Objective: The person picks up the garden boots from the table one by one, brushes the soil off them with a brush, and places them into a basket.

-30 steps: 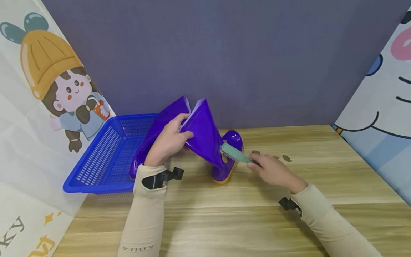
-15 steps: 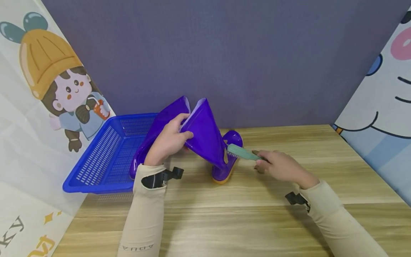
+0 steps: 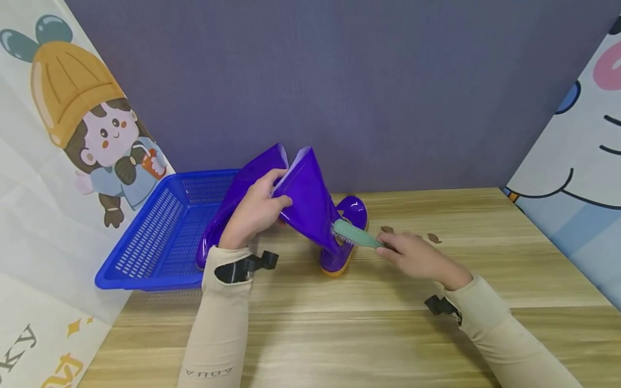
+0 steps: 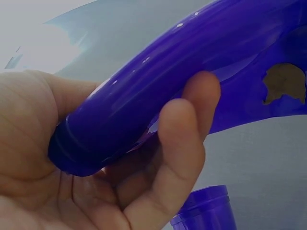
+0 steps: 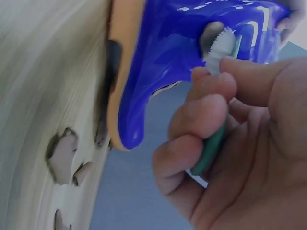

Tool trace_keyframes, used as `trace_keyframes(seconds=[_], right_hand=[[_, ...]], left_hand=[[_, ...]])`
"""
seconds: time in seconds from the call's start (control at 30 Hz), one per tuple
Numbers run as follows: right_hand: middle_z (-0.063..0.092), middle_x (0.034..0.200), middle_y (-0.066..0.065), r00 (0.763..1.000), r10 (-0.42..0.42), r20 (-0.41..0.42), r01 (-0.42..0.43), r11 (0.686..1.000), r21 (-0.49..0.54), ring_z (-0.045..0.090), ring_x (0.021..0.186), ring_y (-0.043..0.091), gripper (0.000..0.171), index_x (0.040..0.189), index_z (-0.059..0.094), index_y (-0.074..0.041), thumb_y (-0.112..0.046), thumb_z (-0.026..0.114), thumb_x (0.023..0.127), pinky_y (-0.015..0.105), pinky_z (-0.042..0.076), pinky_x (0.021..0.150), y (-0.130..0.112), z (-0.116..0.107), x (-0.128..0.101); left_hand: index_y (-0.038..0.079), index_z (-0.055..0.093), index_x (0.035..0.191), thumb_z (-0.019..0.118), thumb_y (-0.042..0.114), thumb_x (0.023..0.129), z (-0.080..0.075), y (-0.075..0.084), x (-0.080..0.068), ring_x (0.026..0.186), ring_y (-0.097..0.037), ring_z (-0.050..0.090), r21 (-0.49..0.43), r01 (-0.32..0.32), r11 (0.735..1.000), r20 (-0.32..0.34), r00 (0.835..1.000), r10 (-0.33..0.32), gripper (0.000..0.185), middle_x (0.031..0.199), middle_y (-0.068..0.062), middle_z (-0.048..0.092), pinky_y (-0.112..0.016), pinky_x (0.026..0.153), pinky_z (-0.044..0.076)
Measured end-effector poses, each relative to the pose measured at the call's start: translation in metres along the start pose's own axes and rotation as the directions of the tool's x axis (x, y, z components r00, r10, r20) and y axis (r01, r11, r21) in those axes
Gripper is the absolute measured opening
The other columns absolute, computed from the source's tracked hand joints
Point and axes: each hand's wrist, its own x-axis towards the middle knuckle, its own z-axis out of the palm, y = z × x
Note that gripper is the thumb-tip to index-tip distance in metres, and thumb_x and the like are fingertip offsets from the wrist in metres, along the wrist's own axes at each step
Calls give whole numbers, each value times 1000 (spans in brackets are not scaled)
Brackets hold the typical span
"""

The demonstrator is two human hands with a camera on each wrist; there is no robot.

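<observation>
A glossy purple rain boot [image 3: 310, 207] with an orange sole stands on the wooden table [image 3: 368, 334], its shaft leaning left. My left hand [image 3: 254, 213] grips the boot's shaft [image 4: 158, 105] near the top opening. My right hand [image 3: 412, 257] holds a green brush [image 3: 356, 234] by its handle [image 5: 211, 148], and the white bristles [image 5: 220, 45] press against the boot's side above the foot. A brown smudge [image 4: 284, 82] shows on the boot in the left wrist view. A second purple boot [image 3: 228, 207] lies partly in the blue basket [image 3: 160, 237].
Small brown flecks [image 3: 433, 237] lie on the table just right of the boot, and also show as brown flecks [image 5: 62, 155] in the right wrist view. A purple backdrop stands behind, with cartoon panels at both sides. Bare wood lies in front.
My right hand drew the brush out to the right, then pushed it back left and down against the boot's side. The left hand and boot stayed put.
</observation>
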Motion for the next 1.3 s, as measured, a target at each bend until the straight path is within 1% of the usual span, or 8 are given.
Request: trace_keyframes(seconds=[0.27, 0.5, 0.57, 0.73, 0.8, 0.97, 1.07, 1.3], right_hand=[[37, 66, -6, 996, 78, 38, -76, 996, -50, 33, 56, 9, 15, 98, 60, -16, -29, 56, 105, 26, 30, 54, 9, -3, -2], [39, 66, -7, 994, 96, 49, -91, 992, -92, 33, 54, 8, 20, 89, 58, -16, -27, 57, 105, 25, 29, 51, 17, -5, -2], [44, 67, -8, 996, 81, 44, -77, 993, -92, 34, 54, 8, 18, 104, 66, -12, -26, 56, 105, 25, 31, 51, 17, -8, -3], [45, 66, -6, 997, 70, -14, -71, 993, -95, 35, 53, 8, 18, 111, 66, -10, -24, 56, 106, 25, 32, 51, 12, -20, -8], [41, 66, -5, 997, 58, -44, -60, 996, -64, 34, 53, 8, 12, 97, 61, -15, -23, 56, 106, 25, 32, 51, 9, -23, -8], [44, 69, -5, 998, -44, -44, 47, 996, 76, 36, 55, 4, 14, 93, 55, -18, -20, 54, 106, 23, 35, 52, 2, -12, -3], [38, 67, -9, 998, -61, -20, 62, 997, 45, 33, 55, 3, 16, 91, 52, -18, -22, 54, 106, 22, 32, 52, -1, -4, 0], [33, 66, -8, 999, 34, 20, -34, 998, -47, 28, 55, 6, 21, 90, 51, -18, -33, 54, 106, 22, 28, 53, 7, 1, -1]], left_hand=[[14, 42, 153, 60, 4, 93, 0, 0, 1, 74, -25, 72, 10, 12, 1000, 6, 1000, -12, 63, 112, -22, 67, -38, 57, 62], [13, 44, 152, 60, 4, 94, -1, -1, 0, 77, -25, 72, 5, 13, 1000, 6, 1000, -13, 61, 113, -21, 67, -37, 58, 62], [13, 44, 152, 60, 5, 94, -1, -1, 0, 77, -25, 72, 13, 14, 1000, 4, 1000, -14, 61, 113, -21, 66, -37, 58, 62], [13, 44, 151, 60, 5, 93, -1, -2, 1, 79, -25, 71, 39, 7, 999, -2, 1000, -7, 61, 114, -20, 66, -36, 59, 61], [14, 44, 151, 61, 5, 92, -1, -2, 1, 79, -26, 71, 47, 6, 999, -3, 1000, -6, 62, 114, -19, 66, -36, 59, 61], [14, 44, 151, 61, 5, 92, -2, -3, 1, 80, -25, 70, 55, 5, 998, -6, 1000, -5, 63, 115, -19, 66, -35, 61, 61], [13, 46, 150, 60, 4, 92, -2, -3, 1, 80, -25, 71, 39, -1, 999, -11, 1000, 2, 61, 113, -19, 67, -36, 60, 61], [12, 46, 149, 60, 3, 91, -2, -2, 1, 78, -25, 71, 19, -10, 1000, -8, 1000, 11, 60, 112, -20, 68, -37, 59, 61]])
